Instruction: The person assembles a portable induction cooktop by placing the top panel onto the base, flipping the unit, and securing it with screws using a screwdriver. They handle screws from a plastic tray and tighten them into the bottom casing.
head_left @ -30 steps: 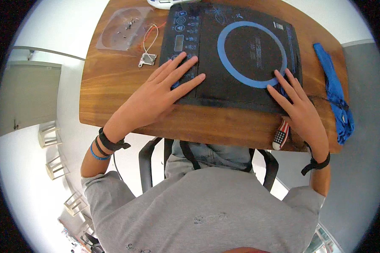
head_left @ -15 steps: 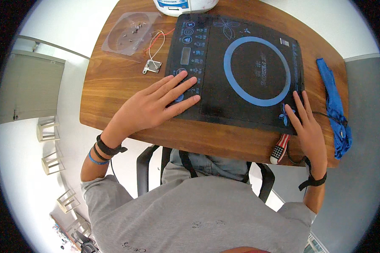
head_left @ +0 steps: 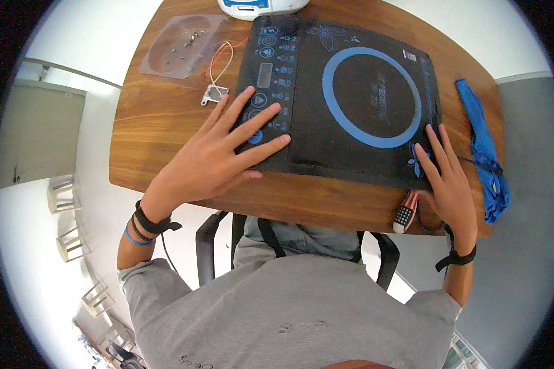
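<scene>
Both hands had slid nearer the wooden table's (head_left: 166,129) front edge: left hand (head_left: 221,154) splayed flat on the black, blue-ringed induction cooktop (head_left: 351,98), right hand (head_left: 449,184) flat at its corner, gripping nothing.

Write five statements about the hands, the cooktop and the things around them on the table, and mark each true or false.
1. The left hand lies flat with spread fingers on the black induction cooktop. True.
2. The right hand holds the blue folded umbrella. False: the umbrella lies untouched at the table's right edge; the hand rests on the cooktop's near right corner.
3. A clear plastic sheet bearing small screws lies at the far left of the wooden table. True.
4. The ring on the cooktop is red. False: it is blue.
5. Both wrists are bare. False: both wear bands.
</scene>
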Demonstrator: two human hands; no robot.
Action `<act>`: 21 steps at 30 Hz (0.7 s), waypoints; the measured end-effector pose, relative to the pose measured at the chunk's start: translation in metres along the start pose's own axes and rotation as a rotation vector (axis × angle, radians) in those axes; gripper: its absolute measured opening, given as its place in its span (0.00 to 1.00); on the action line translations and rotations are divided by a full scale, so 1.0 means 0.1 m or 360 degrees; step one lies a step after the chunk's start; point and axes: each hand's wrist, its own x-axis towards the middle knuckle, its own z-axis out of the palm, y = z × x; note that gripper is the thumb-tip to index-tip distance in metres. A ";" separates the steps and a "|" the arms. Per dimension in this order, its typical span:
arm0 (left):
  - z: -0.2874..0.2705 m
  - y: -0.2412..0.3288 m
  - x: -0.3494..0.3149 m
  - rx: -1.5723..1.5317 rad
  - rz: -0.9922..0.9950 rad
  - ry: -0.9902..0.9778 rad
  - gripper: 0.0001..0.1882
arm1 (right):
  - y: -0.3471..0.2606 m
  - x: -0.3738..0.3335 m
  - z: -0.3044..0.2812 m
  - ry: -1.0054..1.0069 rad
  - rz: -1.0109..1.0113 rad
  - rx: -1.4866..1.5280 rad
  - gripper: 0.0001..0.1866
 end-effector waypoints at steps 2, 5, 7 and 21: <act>-0.03 0.00 0.00 -0.0054 -0.0027 -0.0014 0.41 | -0.02 -0.01 -0.03 0.0017 0.0008 0.0073 0.52; -0.13 0.00 -0.03 -0.0113 -0.0037 0.0021 0.40 | 0.01 -0.01 -0.15 0.0067 -0.0004 0.0157 0.49; -0.24 -0.02 -0.02 -0.0045 -0.0021 0.0166 0.40 | 0.11 -0.01 -0.19 0.0191 -0.0073 0.0138 0.46; -0.42 -0.04 0.07 -0.0052 -0.0253 0.1344 0.12 | 0.08 0.14 -0.52 0.0858 -0.0169 0.0323 0.22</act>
